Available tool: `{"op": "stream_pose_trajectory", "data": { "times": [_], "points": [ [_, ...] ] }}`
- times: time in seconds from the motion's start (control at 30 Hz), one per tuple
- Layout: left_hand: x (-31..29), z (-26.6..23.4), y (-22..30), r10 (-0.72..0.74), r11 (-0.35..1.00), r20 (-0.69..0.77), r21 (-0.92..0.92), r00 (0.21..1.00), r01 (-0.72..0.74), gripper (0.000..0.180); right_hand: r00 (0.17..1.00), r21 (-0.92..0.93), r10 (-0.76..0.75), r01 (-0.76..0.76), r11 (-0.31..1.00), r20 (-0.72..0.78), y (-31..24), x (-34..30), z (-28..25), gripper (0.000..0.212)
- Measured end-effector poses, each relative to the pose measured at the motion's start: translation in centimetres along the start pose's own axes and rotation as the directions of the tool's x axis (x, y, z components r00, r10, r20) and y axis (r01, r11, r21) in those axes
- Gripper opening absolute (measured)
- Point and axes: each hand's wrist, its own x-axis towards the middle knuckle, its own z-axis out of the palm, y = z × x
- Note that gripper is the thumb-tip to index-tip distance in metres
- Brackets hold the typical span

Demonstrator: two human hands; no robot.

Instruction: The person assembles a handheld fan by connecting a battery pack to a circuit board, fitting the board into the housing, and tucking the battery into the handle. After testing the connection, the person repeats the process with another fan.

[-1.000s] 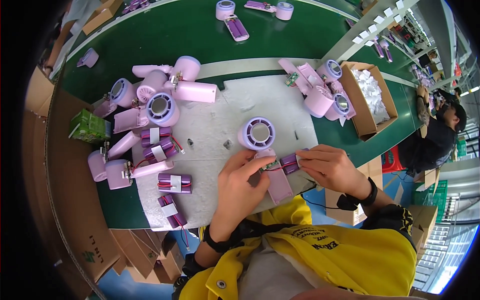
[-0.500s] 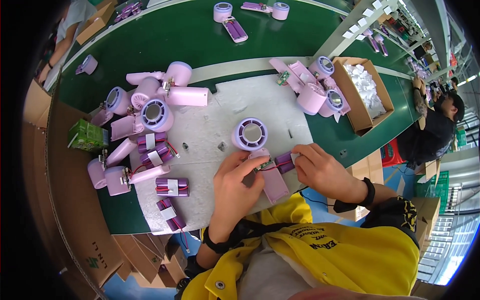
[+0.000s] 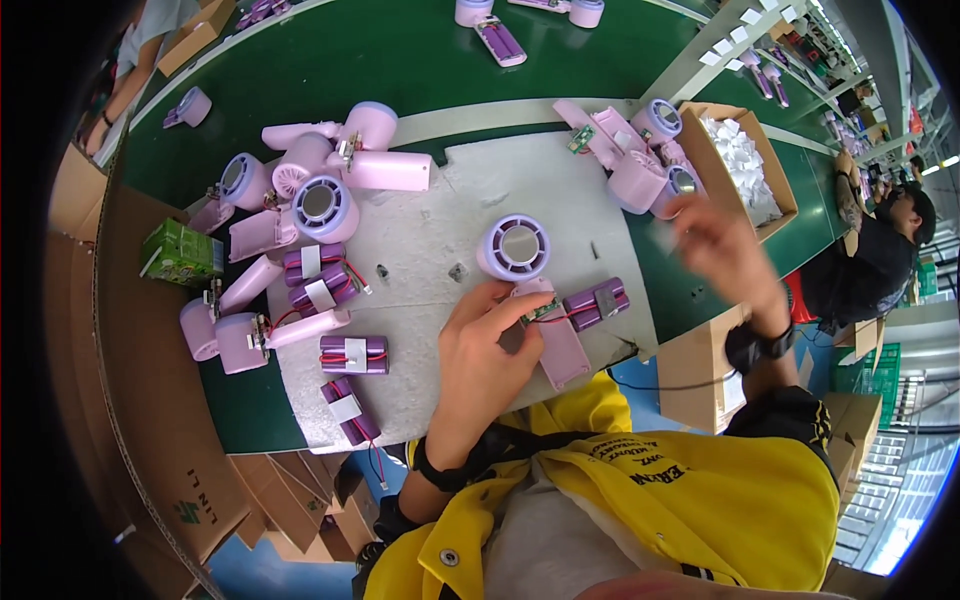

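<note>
Far left, 9 o'clock of the mat: green carton (image 3: 182, 255), then a heap of pink fan shells (image 3: 300, 185) and loose purple battery packs (image 3: 315, 278), more packs at 7 o'clock (image 3: 352, 354). Untouched, same as a second ago.

Centre: left hand (image 3: 480, 350) stays planted on the grey mat (image 3: 440, 240). Forearm comes up from 6 o'clock, wrist slightly cocked, black band on it. Thumb and forefinger pinched together on the small circuit board (image 3: 541, 308) at the top of the pink fan handle (image 3: 560, 345). Handle lies flat, head end pointing to 12, round fan head (image 3: 517, 248) just beyond it. Red lead runs from the board to the wired battery pack (image 3: 596, 303), which sits at 3 o'clock of the board, touching the handle's side.

What changed: right hand (image 3: 715, 245) has let go of the pack and lifted off toward 1 o'clock, now up over the mat edge near the cardboard box of white parts (image 3: 745, 160). Motion-blurred; fingers look loosely spread, but can't tell if anything is in them. My read: the assembly is now held one-handed, so the pack is free on its wire.

Far right, 3 o'clock: another person in black (image 3: 880, 265) at the next station.
</note>
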Motion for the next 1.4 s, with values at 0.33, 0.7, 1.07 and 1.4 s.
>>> {"op": "stream_pose_trajectory", "data": {
  "times": [0.33, 0.7, 1.07, 1.4],
  "points": [
    [0.3, 0.1, 0.5, -0.007, 1.0, 0.011, 0.022, 1.0, 0.007, 0.033, 0.994, -0.251, -0.108, 0.106, 0.962, 0.006, -1.8, -0.7, 1.4, 0.031],
    [0.5, 0.2, 0.6, -0.06, 0.998, -0.033, -0.02, 0.998, 0.06, 0.033, 0.82, -0.056, 0.079, -0.057, 0.997, 0.567, -1.1, 1.7, 5.1, 0.037],
    [0.9, -0.3, 0.3, -0.028, 1.0, 0.016, -0.011, 0.999, 0.028, 0.038, 0.68, 0.547, 0.022, -0.609, 0.574, 0.733, -2.8, 0.5, 5.3, 0.087],
    [0.1, 0.5, 0.1, 0.053, 0.998, -0.033, 0.019, 0.998, -0.052, 0.033, 0.684, 0.492, -0.044, -0.476, 0.729, 0.728, -1.2, 1.1, 4.9, 0.086]
  ]
}}
